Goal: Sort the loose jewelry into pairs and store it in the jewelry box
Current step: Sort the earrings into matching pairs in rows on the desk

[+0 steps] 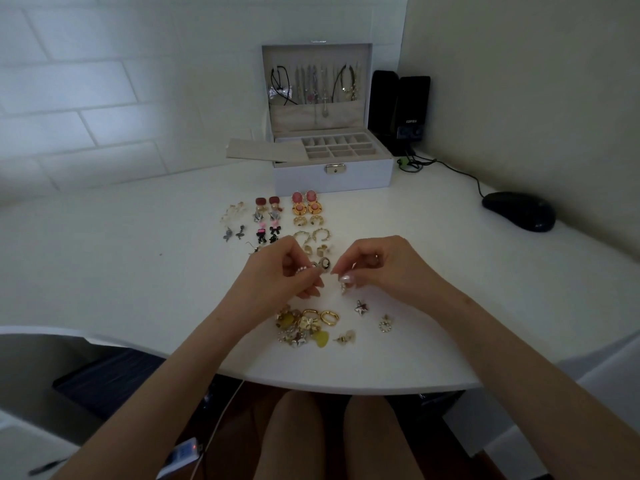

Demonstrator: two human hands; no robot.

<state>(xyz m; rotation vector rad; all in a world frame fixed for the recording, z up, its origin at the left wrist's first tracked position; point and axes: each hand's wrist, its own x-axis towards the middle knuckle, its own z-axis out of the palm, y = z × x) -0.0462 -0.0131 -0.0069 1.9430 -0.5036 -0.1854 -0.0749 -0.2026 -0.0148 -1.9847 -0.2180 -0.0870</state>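
- Sorting well advanced: many earrings laid out as neat pairs on the table, between the hands and the jewelry box.
- Pinching one small piece each: a pale beaded piece in the left hand, a small light earring in the right hand. Held close together above the table without touching, probably to compare for a match.
- Waiting unsorted near the table edge: a loose pile of gold and yellow pieces, with a silver star and a small round pendant lying apart on its right.
- Storing apparently not begun: open at the back of the table, with small compartments that look empty and necklaces hanging in the lid.
- Resting half over the left side of the box, a flat beige tray; perhaps to be moved before filling.
- Standing aside on the right, black speakers and a mouse with cable; not blocking the way.
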